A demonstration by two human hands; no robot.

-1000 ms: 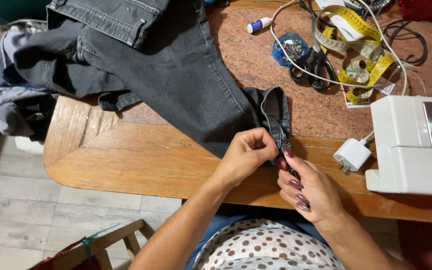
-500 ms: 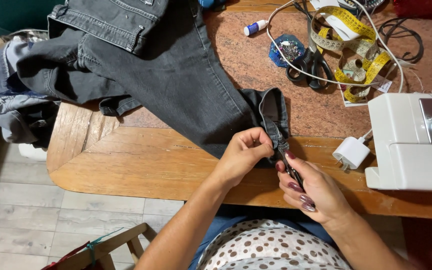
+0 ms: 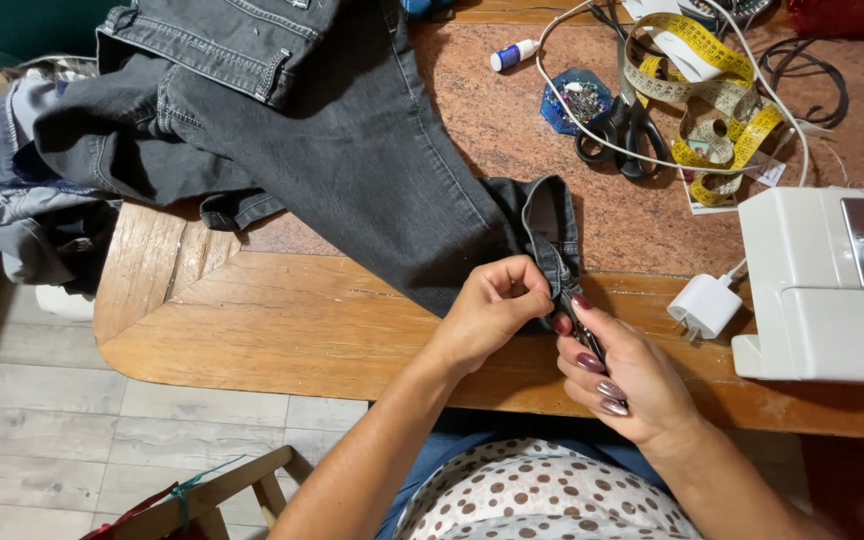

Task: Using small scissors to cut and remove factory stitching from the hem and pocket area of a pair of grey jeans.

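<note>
Fingers of my left hand pinch the dark jeans hem at frame centre; my right hand grips a small metal tool against it. I judge short, shallow strokes safest. Sewing machine sits right on the bench.

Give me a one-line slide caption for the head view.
Left hand pinches the hem of dark jeans while right hand works a small tool at it, beside a white sewing machine.
</note>
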